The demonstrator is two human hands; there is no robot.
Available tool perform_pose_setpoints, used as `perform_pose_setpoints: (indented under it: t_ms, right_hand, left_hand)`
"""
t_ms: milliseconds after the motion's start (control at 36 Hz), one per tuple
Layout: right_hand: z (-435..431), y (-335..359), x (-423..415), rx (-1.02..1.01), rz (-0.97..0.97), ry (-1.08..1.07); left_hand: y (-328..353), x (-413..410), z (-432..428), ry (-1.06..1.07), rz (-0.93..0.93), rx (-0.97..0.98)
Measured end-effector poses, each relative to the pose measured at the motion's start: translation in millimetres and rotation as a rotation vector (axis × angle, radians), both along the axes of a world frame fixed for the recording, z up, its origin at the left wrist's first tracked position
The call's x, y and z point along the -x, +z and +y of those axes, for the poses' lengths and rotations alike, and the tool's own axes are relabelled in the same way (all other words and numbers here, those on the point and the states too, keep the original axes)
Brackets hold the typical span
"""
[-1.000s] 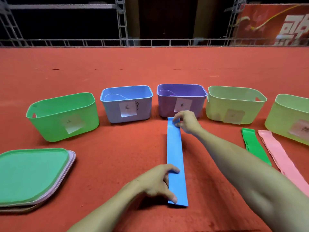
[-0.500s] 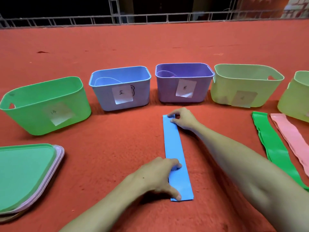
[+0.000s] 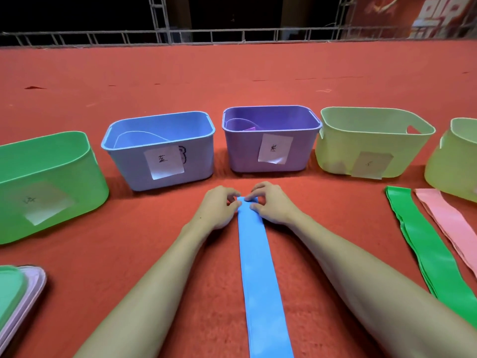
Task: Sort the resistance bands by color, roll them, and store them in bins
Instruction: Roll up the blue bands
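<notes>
Two hands work one strip: the blue band lies flat and straight, running away to the left hand and right hand, whose curled fingertips pinch its far end, likely to start a tight roll. Just beyond the left hand waits the blue bin.

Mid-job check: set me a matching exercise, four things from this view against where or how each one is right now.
Things:
1. blue band
2. green band
3. pink band
4. purple bin

States:
A. lying flat, rightmost of the bands
B. upright, paper label on its front wall
C. far end pinched by left hand and right hand
D. lying flat, between the other two bands

Pairs: 1-C, 2-D, 3-A, 4-B
</notes>
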State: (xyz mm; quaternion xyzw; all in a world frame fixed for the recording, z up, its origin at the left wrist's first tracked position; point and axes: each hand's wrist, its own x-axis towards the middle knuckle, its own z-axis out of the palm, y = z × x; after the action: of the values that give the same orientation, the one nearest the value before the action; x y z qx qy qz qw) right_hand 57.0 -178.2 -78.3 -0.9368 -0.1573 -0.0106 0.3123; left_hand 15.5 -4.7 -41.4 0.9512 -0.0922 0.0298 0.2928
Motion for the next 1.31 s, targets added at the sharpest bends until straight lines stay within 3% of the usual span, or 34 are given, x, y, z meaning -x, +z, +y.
perform_pose_setpoints:
  t_ms: [417, 833, 1306]
  right_hand:
    - [-1.1, 4.1, 4.4, -0.084, -0.047, -0.011]
    - [-0.7, 3.3, 2.8, 0.030, -0.003, -0.040]
    - [-4.3, 11.8, 7.6, 0.030, -0.115, 0.064]
  left_hand:
    - [-35.2, -32.7, -1.7, -0.021, -0.096, 0.007]
    - [-39.8, -33.9, -1.3, 0.006, -0.083, 0.010]
    - [-35.1, -28.0, -4.4, 0.001, -0.103, 0.175]
